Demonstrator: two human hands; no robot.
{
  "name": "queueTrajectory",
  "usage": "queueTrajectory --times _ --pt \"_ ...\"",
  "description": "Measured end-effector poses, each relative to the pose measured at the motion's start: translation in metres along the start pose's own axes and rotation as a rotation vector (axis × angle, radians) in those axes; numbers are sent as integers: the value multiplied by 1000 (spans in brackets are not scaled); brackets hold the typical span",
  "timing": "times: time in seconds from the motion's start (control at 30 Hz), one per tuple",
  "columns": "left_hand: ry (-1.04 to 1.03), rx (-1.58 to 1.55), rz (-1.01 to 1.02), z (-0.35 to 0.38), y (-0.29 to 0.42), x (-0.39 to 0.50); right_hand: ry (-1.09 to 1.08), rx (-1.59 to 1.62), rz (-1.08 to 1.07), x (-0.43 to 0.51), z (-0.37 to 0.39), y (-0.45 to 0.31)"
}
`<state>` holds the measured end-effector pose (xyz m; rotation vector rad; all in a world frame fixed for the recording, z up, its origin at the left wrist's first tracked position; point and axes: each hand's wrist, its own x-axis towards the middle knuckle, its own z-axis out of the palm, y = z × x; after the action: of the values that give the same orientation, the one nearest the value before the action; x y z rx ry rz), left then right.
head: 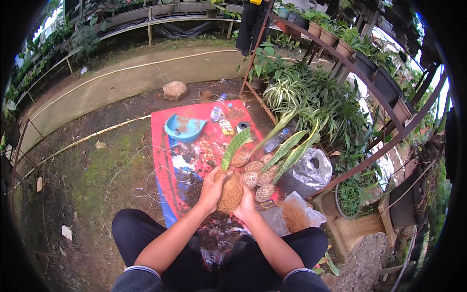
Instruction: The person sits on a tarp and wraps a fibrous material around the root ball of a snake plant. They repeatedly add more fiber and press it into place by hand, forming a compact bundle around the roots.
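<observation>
Between my two hands is a ball of brown coconut fibre (230,193), held above the red plastic sheet (160,146). My left hand (211,189) grips its left side, thumb on top; my right hand (247,200) cups its right side. A snake plant leaf (235,146) rises upright from the top of the ball. Just beyond my right hand lie several fibre balls wound with pale string (251,179). Longer snake plant leaves (296,157) stick up from among them. Below my hands, dark soil (222,228) is spread over the sheet.
A blue plastic scoop (185,135), clear bottles (216,114) and a tape roll (242,126) lie on the sheet. Loose white string (147,195) trails left. To the right are a black plastic bag (304,175), a bag of fibre (294,215) and a rusty plant rack (350,65). A person (251,25) stands beyond.
</observation>
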<state>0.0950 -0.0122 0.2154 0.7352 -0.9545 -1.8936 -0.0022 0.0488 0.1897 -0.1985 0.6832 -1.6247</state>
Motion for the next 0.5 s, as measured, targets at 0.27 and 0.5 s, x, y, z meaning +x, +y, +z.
queueTrajectory --times 0.27,0.5 --pt "200 -164 -36 -3 -4 6 199 -626 -585 -4 9 1" --pt "156 440 154 15 -13 -4 278 -297 -600 -6 2 37"
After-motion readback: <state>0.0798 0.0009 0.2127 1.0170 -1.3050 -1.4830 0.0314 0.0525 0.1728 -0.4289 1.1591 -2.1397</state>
